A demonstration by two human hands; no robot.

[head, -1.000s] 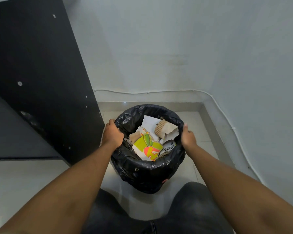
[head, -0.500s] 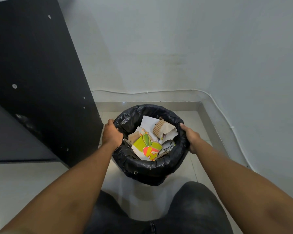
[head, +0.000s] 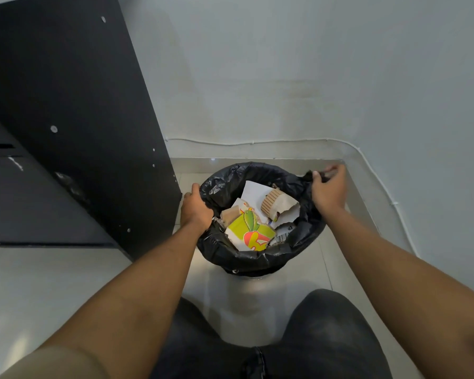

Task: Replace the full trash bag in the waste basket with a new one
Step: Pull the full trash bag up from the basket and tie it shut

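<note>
The black trash bag [head: 246,258] sits in the waste basket [head: 255,273] in a floor corner, just beside a black cabinet [head: 74,119]. Its edge is folded over the rim, so the basket barely shows. The left hand [head: 196,212] grips the bag's left edge, fingers curled round the plastic. The right hand [head: 327,191] pinches a tuft of the far right edge, pulled outward from the rim; its fingertips are blurred. Inside lie a yellow-green fruit carton [head: 251,233], a corrugated paper cup [head: 271,205] and white paper [head: 255,191].
</note>
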